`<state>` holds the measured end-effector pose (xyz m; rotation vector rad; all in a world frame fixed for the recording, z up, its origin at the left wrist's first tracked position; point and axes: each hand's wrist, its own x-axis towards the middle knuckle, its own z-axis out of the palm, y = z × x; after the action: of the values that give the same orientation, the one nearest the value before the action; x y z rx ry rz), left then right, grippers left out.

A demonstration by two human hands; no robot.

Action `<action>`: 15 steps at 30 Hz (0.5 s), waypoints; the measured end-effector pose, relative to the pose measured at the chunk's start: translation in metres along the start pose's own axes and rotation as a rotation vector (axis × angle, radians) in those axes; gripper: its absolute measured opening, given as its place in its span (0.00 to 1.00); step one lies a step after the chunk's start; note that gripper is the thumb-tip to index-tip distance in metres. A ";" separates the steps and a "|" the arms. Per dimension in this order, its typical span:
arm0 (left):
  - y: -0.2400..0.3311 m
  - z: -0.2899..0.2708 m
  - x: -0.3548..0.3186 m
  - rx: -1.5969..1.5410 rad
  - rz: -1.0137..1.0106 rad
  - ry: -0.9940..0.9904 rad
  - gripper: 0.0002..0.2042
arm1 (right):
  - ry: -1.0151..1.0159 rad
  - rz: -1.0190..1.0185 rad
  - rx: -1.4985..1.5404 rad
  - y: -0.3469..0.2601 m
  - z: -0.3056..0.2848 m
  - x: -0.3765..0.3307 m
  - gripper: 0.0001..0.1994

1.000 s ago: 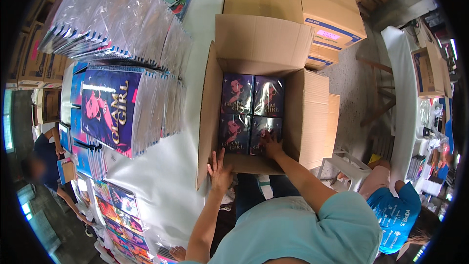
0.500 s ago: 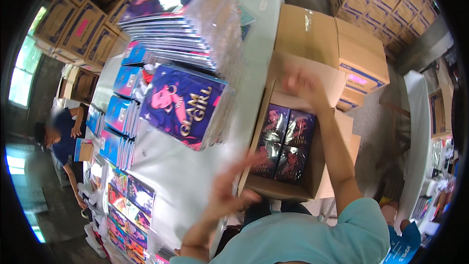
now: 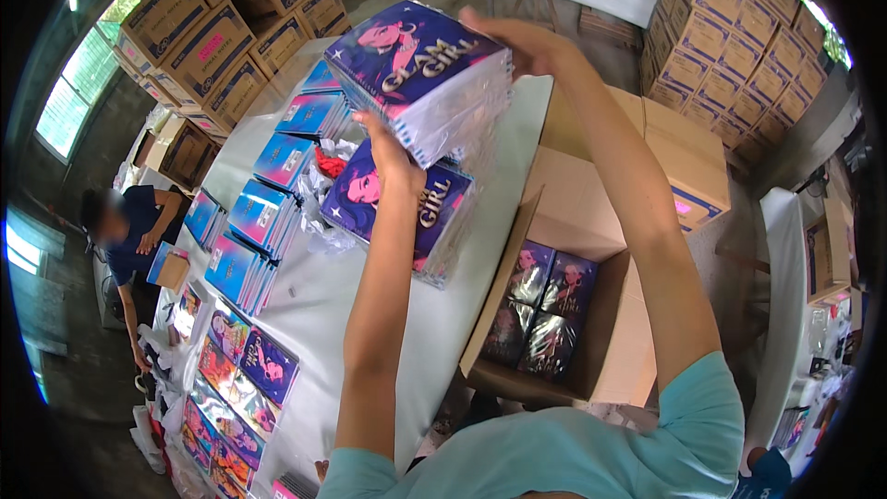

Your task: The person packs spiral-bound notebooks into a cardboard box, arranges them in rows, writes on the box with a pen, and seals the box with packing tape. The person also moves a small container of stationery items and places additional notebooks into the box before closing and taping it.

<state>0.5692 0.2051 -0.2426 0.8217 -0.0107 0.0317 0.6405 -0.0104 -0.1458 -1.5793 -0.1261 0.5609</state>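
Four glossy purple notebooks (image 3: 567, 286) showed face-up in the open carton (image 3: 577, 189), which the left hand (image 3: 390, 148) and right hand (image 3: 519, 42) had just left for a thick bundle of notebooks (image 3: 416, 55), beyond the carton and to its left, over the desk (image 3: 323, 342). With one hand at the bundle's near side and the other at its far side, the grip held it between them; whether it was fully lifted, I could not tell. Another notebook stack (image 3: 434, 212) lay left of the carton. Handling had apparently passed from the carton's contents to the bundle.
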 end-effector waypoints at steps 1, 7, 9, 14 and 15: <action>-0.001 0.000 -0.007 0.010 0.043 0.012 0.42 | 0.035 -0.023 -0.140 -0.001 0.007 0.002 0.32; 0.019 0.071 -0.101 0.635 0.528 0.016 0.46 | 0.142 -0.447 0.626 0.121 0.018 -0.071 0.22; 0.019 0.096 -0.150 0.984 0.645 -0.118 0.54 | 0.191 -0.481 0.818 0.164 0.057 -0.113 0.21; -0.021 0.106 -0.215 1.061 0.335 -0.364 0.53 | 0.128 -0.384 1.171 0.264 0.040 -0.219 0.22; -0.033 0.093 -0.222 0.873 0.198 -0.386 0.53 | 0.106 -0.384 1.236 0.282 0.040 -0.239 0.22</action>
<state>0.3484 0.1091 -0.2078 1.6870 -0.4706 0.0663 0.3443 -0.1011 -0.3512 -0.3536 0.0132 0.1536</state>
